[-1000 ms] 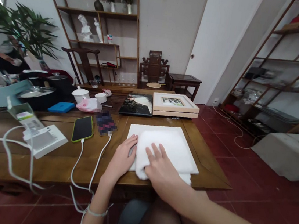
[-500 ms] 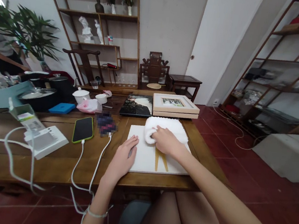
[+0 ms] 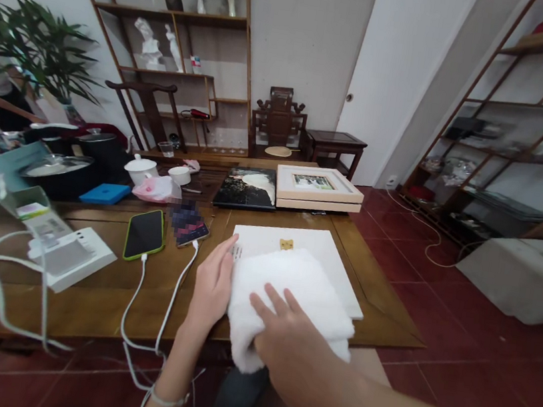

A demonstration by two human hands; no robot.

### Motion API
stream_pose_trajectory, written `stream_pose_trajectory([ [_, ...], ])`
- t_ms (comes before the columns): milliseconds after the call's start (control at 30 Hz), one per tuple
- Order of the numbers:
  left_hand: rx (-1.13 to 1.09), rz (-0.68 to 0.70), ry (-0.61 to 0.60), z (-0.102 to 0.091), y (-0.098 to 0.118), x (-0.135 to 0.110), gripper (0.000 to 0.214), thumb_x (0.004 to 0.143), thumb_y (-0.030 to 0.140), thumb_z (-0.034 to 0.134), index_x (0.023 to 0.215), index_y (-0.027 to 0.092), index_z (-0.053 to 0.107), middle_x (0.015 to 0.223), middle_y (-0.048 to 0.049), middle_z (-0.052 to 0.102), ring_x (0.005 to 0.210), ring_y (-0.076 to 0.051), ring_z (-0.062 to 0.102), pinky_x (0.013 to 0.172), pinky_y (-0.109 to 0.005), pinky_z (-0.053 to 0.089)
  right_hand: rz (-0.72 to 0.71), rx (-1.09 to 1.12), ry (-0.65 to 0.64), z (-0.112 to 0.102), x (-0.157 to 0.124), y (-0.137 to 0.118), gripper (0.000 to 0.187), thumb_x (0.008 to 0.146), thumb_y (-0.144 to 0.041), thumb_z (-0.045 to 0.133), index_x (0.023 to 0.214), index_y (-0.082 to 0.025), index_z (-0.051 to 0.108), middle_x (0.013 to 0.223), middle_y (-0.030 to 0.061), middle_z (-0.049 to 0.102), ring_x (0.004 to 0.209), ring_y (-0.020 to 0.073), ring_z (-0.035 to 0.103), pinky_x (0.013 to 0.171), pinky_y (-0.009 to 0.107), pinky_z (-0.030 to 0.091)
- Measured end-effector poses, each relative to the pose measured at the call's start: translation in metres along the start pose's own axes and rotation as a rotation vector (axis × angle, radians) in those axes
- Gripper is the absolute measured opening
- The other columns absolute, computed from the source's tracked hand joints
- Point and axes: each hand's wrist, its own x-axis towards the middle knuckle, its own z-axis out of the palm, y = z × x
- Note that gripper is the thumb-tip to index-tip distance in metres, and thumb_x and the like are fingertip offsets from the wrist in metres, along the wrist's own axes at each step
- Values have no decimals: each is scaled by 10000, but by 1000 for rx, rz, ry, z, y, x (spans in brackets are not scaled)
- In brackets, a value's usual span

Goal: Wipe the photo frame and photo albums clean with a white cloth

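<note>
A white flat board (image 3: 326,248), like the back of a picture frame, lies on the wooden table (image 3: 86,299) in front of me. A small brass hanger (image 3: 286,244) shows near its far edge. A fluffy white cloth (image 3: 290,287) covers the board's near half and hangs over the table's front edge. My right hand (image 3: 284,330) lies flat on the cloth, fingers spread. My left hand (image 3: 212,283) rests at the board's left edge, fingers stretched out against it.
Left of the board lie a green-cased phone (image 3: 144,233) and a second phone (image 3: 188,222), both on white cables (image 3: 136,306). A dark photo print (image 3: 248,188) and stacked light frames (image 3: 317,188) sit behind. Pots, a teapot and a white box stand left. Another person stands far left.
My right hand has drawn the cloth from the board's far edge back to its near edge, uncovering the brass hanger. My left hand stays at the board's left side.
</note>
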Motion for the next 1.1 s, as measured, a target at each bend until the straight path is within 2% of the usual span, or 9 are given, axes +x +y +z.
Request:
stream_pose_trajectory([
  [100,168,35,-65,3,-2,0,375,830,152,409,1148,135,607,1192,-104,631,1107,-229,584,992,-400,430,26,32,-23,-13,1,19,224,756,-108,497,866,-134,691,1156,173,600,1137,326,500,902,443,417],
  [233,244,35,-123,6,-4,0,412,754,57,393,1048,141,669,1144,-90,663,1105,-225,596,1001,-386,434,227,-7,-34,-29,36,54,287,770,-74,434,905,-135,680,936,161,662,865,268,634,709,344,475],
  [400,264,52,-133,6,-3,1,396,736,41,400,946,172,708,1109,-57,682,1096,-217,603,1000,-377,440,265,-4,-42,-35,102,73,218,836,-138,476,956,-105,656,980,172,648,931,280,614,724,345,477],
  [500,276,65,-143,3,-1,1,398,738,42,408,940,200,711,1035,-38,712,984,-213,660,923,-356,498,190,22,-77,-33,128,67,220,863,-266,564,1037,-138,605,1059,107,616,937,222,596,769,372,492],
  [567,283,67,-153,3,-1,1,397,742,42,409,949,198,710,1018,-43,717,946,-212,672,897,-353,512,168,33,-90,-32,135,64,257,901,-317,524,1085,-146,578,1094,64,585,941,207,583,800,395,488],
  [733,272,56,-132,5,-6,1,378,745,33,401,952,119,706,1109,-111,674,1090,-223,607,997,-389,442,253,37,-88,-36,117,93,289,898,-325,531,1139,-167,546,1139,71,562,947,206,579,792,402,497],
  [867,241,63,-128,8,-10,1,378,737,10,394,940,84,704,1095,-142,673,1094,-222,602,1006,-399,436,372,11,-66,-40,78,138,264,895,-330,533,1094,-159,569,1098,66,589,924,198,588,792,402,494],
  [933,240,67,-123,8,-10,1,379,734,2,395,929,92,707,1088,-138,676,1091,-221,604,1003,-401,440,433,-9,-44,-39,56,152,192,901,-211,479,996,-136,628,1021,83,639,916,224,601,790,378,477],
  [1100,253,63,-117,9,-10,1,381,735,4,407,937,122,708,1099,-110,676,1092,-215,600,1005,-392,442,487,-30,-5,-22,11,138,431,691,48,371,939,-116,683,998,137,686,1005,261,598,853,326,412],
])
